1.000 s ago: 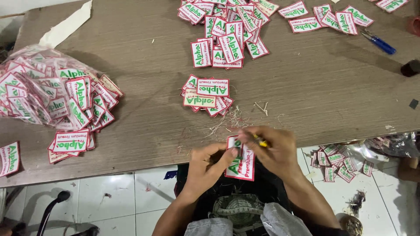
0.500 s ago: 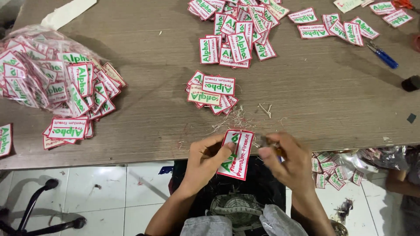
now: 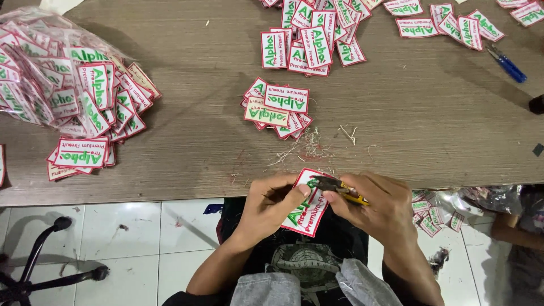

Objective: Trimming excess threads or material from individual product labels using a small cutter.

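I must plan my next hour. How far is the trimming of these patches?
Seemingly done: small stack by thread scraps. In hand: left hand holds one patch, right hand holds snips at its edge. Seemingly left: large pile.

Lighting is even and moderately bright, coming from overhead. Soft, short shadows fall beneath the patch piles on the counter (image 3: 187, 153). Mild glare shows on the clear plastic bag (image 3: 34, 68) at left and on the floor tiles (image 3: 141, 238). Focus is sharp at centre; slight wide-angle bending and softness appear toward the edges.
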